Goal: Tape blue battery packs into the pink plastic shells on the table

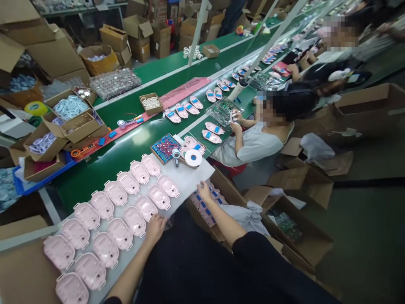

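Two rows of pink plastic shells (126, 202) lie on a white foam sheet (190, 177) at the near edge of a green bench. My left hand (155, 228) rests on the sheet's near edge beside the closest shells, fingers curled over it. My right hand (204, 191) reaches down past the sheet's right edge into a cardboard box of pink parts with blue pieces (207, 207), fingers closed on something I cannot make out.
A tray of blue-and-red components (164, 147), a tape roll (193, 158) and a small tool (176, 155) sit beyond the sheet. A seated co-worker (262, 135) works to the right on the green conveyor (133, 139). Open cardboard boxes (63, 126) crowd the left and the floor.
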`<state>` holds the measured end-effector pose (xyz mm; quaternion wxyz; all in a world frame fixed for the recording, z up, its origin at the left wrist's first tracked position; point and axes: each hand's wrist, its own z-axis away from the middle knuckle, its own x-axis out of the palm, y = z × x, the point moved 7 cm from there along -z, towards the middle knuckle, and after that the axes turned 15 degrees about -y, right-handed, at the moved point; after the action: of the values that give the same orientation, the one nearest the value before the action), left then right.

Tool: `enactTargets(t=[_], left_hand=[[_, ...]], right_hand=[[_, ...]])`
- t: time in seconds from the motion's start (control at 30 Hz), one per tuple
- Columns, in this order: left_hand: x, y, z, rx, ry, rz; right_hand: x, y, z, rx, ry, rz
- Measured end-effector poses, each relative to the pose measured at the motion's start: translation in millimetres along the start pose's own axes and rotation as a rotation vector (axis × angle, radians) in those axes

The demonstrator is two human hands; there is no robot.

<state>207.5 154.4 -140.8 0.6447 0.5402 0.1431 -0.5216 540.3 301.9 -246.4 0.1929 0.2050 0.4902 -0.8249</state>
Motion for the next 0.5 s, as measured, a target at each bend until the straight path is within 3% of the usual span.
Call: enactTargets(t=[0.1,0.23,0.37,0.43,0.5], left_hand=[[-16.2,25.7,-53.8,-0.003,-0.007,-0.039],[-45.5,72.5,-177.4,0.017,-0.035,-0.127],[-70.4,109.1,-288.6,0.029,-0.057,-0.231],[-77.5,117.8,-322.9,0.028,-0.075,-0.277],[-81.4,122.1,-341.1,0.029,-0.093,-0.311]], right_hand=[[-20.8,-13.3,-46.2,0.087,-0.067,-0.13],[-23.2,-29.9,-85.6,0.116,-0.334,-0.154],[-35.5,-31.1,-83.9,0.081,-0.417,-0.148],[-40.0,-30.9,-74.2,0.055,-0.443,-0.191],[-41.1,-33.5,-63.2,0.025,-0.487,-0.271]])
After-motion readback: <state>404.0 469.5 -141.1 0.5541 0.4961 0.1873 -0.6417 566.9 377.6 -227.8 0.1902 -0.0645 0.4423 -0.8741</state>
